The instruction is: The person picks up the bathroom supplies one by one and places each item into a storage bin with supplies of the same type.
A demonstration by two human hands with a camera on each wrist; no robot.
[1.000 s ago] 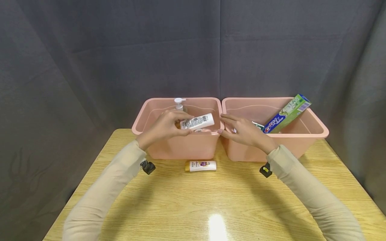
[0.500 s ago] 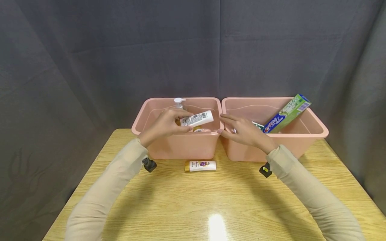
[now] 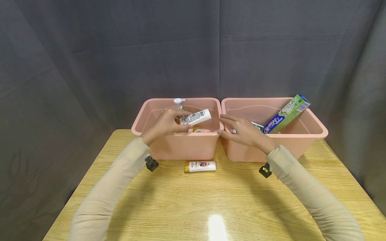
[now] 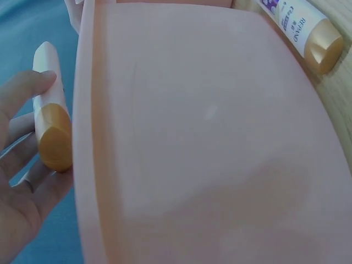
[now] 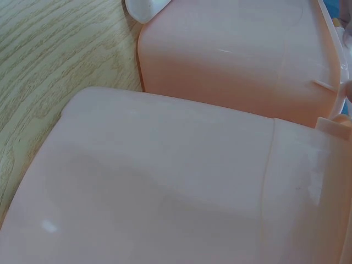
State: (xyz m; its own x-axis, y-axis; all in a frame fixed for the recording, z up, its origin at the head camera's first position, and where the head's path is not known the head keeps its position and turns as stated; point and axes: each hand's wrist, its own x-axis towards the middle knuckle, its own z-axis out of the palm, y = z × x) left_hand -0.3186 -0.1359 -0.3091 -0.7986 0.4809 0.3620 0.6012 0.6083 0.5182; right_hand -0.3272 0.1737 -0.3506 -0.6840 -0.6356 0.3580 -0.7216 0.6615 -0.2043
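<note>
My left hand (image 3: pixel 164 126) grips a white squeeze bottle (image 3: pixel 198 116) over the left pink bin (image 3: pixel 181 147), its white end pointing right and slightly up. In the left wrist view the thumb (image 4: pixel 36 85) presses one side, and the bottle's gold cap (image 4: pixel 54 137) shows beside the bin rim. My right hand (image 3: pixel 244 130) rests where the two bins meet, fingertips at their rims and nothing held. A similar white bottle with a gold cap (image 3: pixel 200 166) lies on the table before the left bin. The right wrist view hardly shows the hand.
Inside the left bin stands a white pump bottle (image 3: pixel 179 101), with a yellow item (image 3: pixel 197 129) partly seen. In the right pink bin (image 3: pixel 250 152) a green and blue toothpaste box (image 3: pixel 286 113) leans on the rim, near a dark green-and-white item (image 3: pixel 257 126). Grey curtain hangs behind the table (image 3: pixel 187 204).
The white bottle in my left hand has shifted slightly left and tilted up a little more, uncovering the yellow item below. My right hand stays put.
</note>
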